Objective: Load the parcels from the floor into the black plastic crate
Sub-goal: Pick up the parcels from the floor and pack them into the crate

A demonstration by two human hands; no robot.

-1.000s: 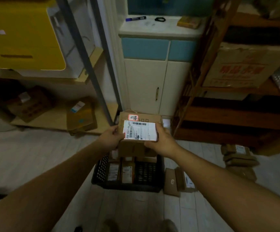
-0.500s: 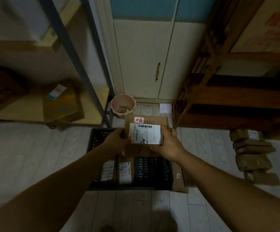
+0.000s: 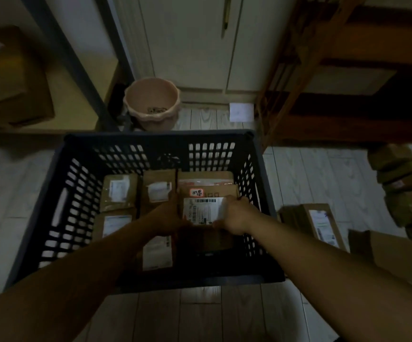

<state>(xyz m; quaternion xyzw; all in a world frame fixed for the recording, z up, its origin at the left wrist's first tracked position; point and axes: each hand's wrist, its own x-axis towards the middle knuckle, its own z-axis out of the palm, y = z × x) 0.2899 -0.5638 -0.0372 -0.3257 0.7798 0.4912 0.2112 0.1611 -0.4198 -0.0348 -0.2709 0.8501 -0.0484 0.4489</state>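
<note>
now both hands [image 3: 173, 215] hold the parcel [image 3: 206, 206] lower, inside the crate [image 3: 155, 138].

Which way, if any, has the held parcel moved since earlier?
Yes, downward: the parcel was above the black crate, now inside it by the right wall, held by left hand and right hand.

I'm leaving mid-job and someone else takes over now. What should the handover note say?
Left hand and right hand: both grip the held parcel, low inside the crate on its right side; not released.
Done: several loaded parcels lie in the crate's left and middle.
Left: let go, then fetch the floor parcels right of the crate, including the stack farther right.
</note>
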